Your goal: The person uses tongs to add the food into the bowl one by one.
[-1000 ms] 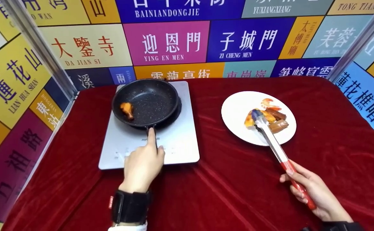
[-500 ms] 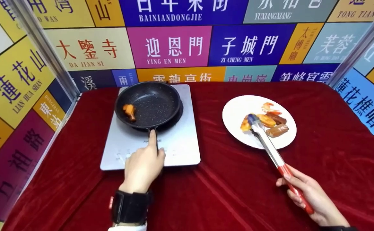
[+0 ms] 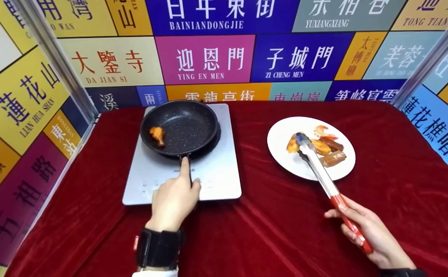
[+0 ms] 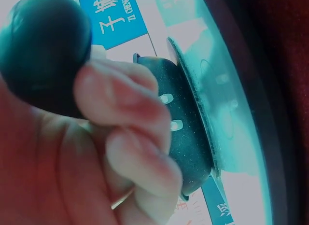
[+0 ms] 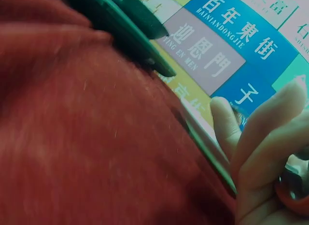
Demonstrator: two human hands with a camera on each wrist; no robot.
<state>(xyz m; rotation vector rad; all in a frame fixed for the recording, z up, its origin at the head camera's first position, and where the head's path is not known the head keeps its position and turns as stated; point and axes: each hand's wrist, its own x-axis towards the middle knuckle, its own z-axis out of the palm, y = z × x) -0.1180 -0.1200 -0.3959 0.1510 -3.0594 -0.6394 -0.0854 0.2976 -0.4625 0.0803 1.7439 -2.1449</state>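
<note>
My left hand (image 3: 174, 200) grips the handle of a black frying pan (image 3: 185, 127), its index finger stretched along the top. In the left wrist view its fingers (image 4: 140, 157) curl round the dark handle (image 4: 46, 51). A small browned drumstick (image 3: 157, 136) lies at the left inside the pan. My right hand (image 3: 372, 231) holds red-handled tongs (image 3: 325, 175). The tongs' dark tips are down over a yellow-brown piece of food (image 3: 292, 144) on the left of a white plate (image 3: 281, 163); whether they pinch it I cannot tell. A shrimp (image 3: 325, 132) and brown pieces (image 3: 333, 158) lie beside it.
Under the pan is a silver induction cooktop (image 3: 224, 177), left of the plate. A dark red cloth (image 3: 254, 227) covers the table. Panels with Chinese lettering (image 3: 208, 57) stand behind and at both sides, with metal posts (image 3: 60, 57) at the corners.
The tongs' tips have shifted left across the plate, and the yellow-brown piece under them has moved left, apart from the others. The left hand stays on the pan handle. The head view has tilted slightly.
</note>
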